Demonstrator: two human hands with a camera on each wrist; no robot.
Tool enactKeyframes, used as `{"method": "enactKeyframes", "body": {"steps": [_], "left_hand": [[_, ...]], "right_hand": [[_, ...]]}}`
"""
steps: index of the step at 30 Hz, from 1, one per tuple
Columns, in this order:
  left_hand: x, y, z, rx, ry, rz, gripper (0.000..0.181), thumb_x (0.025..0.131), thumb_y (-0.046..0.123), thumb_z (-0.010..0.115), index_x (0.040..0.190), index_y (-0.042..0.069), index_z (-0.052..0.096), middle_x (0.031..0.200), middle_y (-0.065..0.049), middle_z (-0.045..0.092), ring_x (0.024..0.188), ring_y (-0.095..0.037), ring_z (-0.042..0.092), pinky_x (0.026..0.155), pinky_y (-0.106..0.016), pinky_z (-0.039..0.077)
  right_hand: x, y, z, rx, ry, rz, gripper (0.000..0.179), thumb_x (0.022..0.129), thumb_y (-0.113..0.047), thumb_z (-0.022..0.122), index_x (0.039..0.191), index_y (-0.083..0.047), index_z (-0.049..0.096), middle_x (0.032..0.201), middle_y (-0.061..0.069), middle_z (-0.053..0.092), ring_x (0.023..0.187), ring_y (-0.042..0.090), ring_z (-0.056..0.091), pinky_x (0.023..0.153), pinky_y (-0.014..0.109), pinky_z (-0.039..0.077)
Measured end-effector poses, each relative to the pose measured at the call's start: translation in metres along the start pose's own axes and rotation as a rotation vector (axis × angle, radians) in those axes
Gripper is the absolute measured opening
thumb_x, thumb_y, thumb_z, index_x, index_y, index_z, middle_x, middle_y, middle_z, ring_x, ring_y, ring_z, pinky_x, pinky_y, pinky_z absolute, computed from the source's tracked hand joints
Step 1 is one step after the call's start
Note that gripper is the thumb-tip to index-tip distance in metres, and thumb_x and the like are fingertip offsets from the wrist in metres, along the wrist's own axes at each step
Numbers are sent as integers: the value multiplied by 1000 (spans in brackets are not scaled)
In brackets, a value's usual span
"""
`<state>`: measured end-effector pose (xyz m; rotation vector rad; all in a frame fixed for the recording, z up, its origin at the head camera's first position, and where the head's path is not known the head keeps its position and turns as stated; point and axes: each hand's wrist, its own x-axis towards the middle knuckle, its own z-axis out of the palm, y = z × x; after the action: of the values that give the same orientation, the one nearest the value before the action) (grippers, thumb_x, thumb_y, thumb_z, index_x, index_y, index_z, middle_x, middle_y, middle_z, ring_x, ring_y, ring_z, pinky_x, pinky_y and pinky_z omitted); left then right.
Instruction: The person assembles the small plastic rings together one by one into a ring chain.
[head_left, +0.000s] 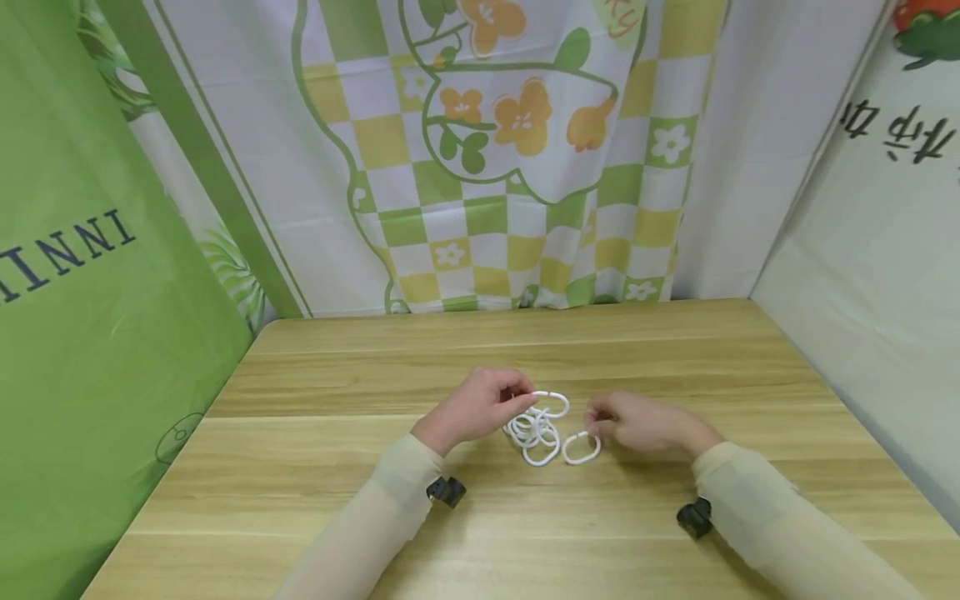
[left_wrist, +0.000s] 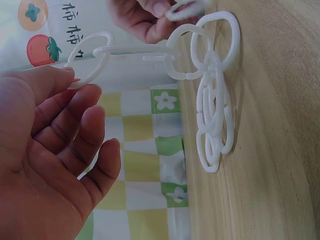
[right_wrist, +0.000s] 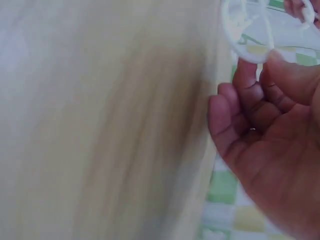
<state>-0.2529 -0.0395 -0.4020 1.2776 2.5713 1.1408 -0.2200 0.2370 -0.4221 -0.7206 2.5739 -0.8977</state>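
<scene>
My left hand [head_left: 472,406] pinches the end link of a white plastic chain [left_wrist: 215,95] between thumb and forefinger; its other fingers are loosely bent. From that raised link [left_wrist: 73,56], a second link stretches across to the bunched links, which are gathered in a small heap on the table. To the right, my right hand [head_left: 645,421] pinches a single oval white link [head_left: 579,462] between thumb and fingertip. In the head view this link appears apart from the heap. The right wrist view cuts off part of it.
The wood-grain table [head_left: 337,500] spreads around both hands. A checked, flowered curtain [head_left: 465,217] hangs behind its far edge. Green cloth [head_left: 112,333] stands on the left and white printed cloth [head_left: 862,275] on the right. Each sleeve carries a small black wrist camera [head_left: 447,492].
</scene>
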Motion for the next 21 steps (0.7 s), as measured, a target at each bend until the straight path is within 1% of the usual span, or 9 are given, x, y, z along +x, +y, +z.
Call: {"method": "enactKeyframes", "body": {"steps": [3,5,7,8,10,14,17,21], "left_hand": [[0,0,1,5,-3,-5,14,97,18,64,96,6,71,75,8,61,66,-7,53,59,-22,46],[1,-1,1,1,-7,-10,14,97,18,64,95,7,71,75,8,60,65,-6,53,58,-22,46],[1,-1,1,-1,-10,-14,13,97,19,63,95,9,71,74,9,60,65,-5,52,58,-21,46],[2,-1,1,0,-12,-16,14,97,20,63,95,9,71,74,9,60,65,-5,52,58,-21,46],[2,-1,1,-1,-13,-15,14,97,20,63,95,9,71,74,9,60,65,-5,52,58,-21,46],[3,0,1,19,-17,-14,13,97,20,63,96,9,71,74,9,60,65,-5,52,59,-22,45],[4,-1,1,26,-23,-12,13,97,20,63,95,9,71,74,9,59,65,-6,52,58,-22,45],[2,-1,1,21,-27,-17,14,97,19,63,96,8,71,74,8,59,65,-6,52,58,-22,45]], "right_hand": [[6,4,3,120,-32,-11,7,97,-8,56,92,-8,61,80,-1,58,75,15,54,68,29,44],[7,5,4,172,-41,-22,4,95,-5,56,96,-5,60,82,1,59,77,15,55,68,28,45],[7,5,4,183,-45,-40,6,94,-2,57,99,-4,59,84,2,60,78,16,56,69,28,46],[5,5,4,164,-45,-49,6,94,-3,59,100,-5,59,84,2,61,79,16,56,70,28,46],[1,2,3,93,-52,-73,7,92,-6,62,98,-9,61,84,-1,61,79,14,56,72,29,46],[-6,-5,4,-30,-123,-103,11,87,-13,70,93,-19,64,83,-9,58,78,8,54,72,29,45],[-7,-12,10,-77,-175,-123,18,81,-13,75,93,-21,65,84,-10,57,79,7,52,72,27,44],[-7,-21,19,-108,-211,-142,26,74,-7,76,91,-23,65,86,-10,56,81,9,53,74,27,44]]}}
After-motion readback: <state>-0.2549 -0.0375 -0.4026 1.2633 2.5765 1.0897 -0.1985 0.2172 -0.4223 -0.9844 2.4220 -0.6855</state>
